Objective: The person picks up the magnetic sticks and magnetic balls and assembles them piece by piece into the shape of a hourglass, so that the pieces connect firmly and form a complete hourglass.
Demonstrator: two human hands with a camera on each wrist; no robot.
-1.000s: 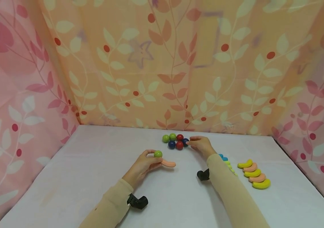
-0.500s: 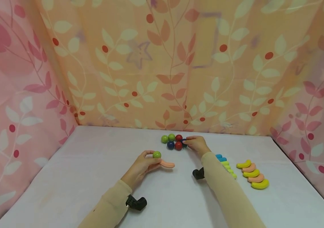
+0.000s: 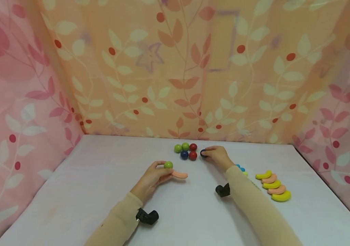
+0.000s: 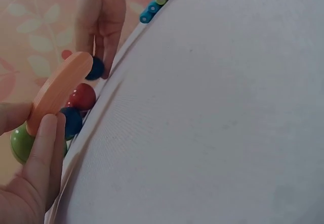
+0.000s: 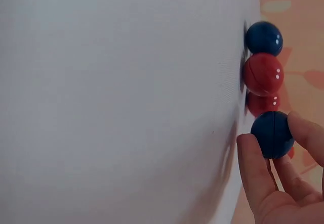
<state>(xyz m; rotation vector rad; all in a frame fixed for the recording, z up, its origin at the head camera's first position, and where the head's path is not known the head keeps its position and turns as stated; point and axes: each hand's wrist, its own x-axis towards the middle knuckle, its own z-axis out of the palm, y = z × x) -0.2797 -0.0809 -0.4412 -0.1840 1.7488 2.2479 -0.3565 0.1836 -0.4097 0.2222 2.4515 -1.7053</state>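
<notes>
My left hand (image 3: 150, 178) holds a peach-coloured, banana-shaped piece (image 3: 179, 175) between thumb and fingers, its free end pointing right. A green ball (image 3: 168, 165) sits between the same thumb and forefinger; in the left wrist view the fingers partly cover this green ball (image 4: 21, 144). My right hand (image 3: 220, 158) pinches a dark blue ball (image 5: 273, 134) by thumb and fingertips, just right of the ball group. That group has two green balls (image 3: 178, 148), two red balls (image 3: 193, 155) and another dark blue ball (image 3: 184, 155), lying close together on the table.
Yellow bananas (image 3: 281, 196) alternate with peach curved pieces (image 3: 277, 190) in a slanting row at the right. Blue and lime cylinders (image 4: 147, 16) lie in a row, partly hidden by the right sleeve in the head view. Patterned curtain (image 3: 150, 85) surrounds the white table (image 3: 79, 191).
My right hand has closed on the dark blue ball at the group's right end and drawn it a little to the right, apart from the red balls. My left hand has stayed in place.
</notes>
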